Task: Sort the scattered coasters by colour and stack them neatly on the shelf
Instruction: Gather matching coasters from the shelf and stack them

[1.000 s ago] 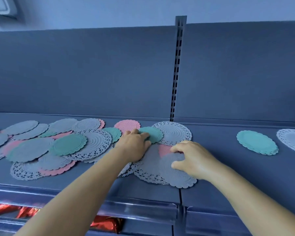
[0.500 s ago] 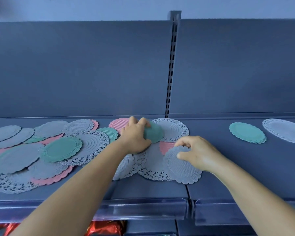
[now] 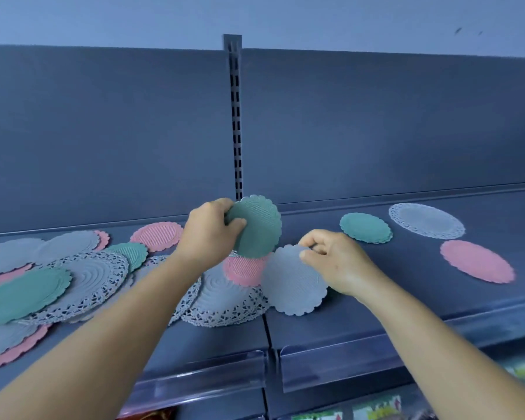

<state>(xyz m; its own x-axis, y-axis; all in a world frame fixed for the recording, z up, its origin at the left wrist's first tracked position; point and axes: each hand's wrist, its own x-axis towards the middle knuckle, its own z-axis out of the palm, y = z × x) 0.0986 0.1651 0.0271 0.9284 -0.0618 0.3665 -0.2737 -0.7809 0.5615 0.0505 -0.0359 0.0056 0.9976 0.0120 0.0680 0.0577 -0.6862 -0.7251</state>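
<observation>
Mid-sort: left hand [image 3: 208, 234] gripped green coaster [image 3: 259, 227], right hand [image 3: 335, 262] pinched grey coaster [image 3: 291, 283]; next, probably the green stack [image 3: 365, 228].

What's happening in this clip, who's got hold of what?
A person is sorting coasters on a dark shelf. The left hand holds a green coaster lifted off the pile, while the right hand pinches the edge of a grey coaster beside the heap. To the right, sorted spots are begun: a green stack, a white lace doily and a pink coaster. Most coasters lie mixed on the left.
</observation>
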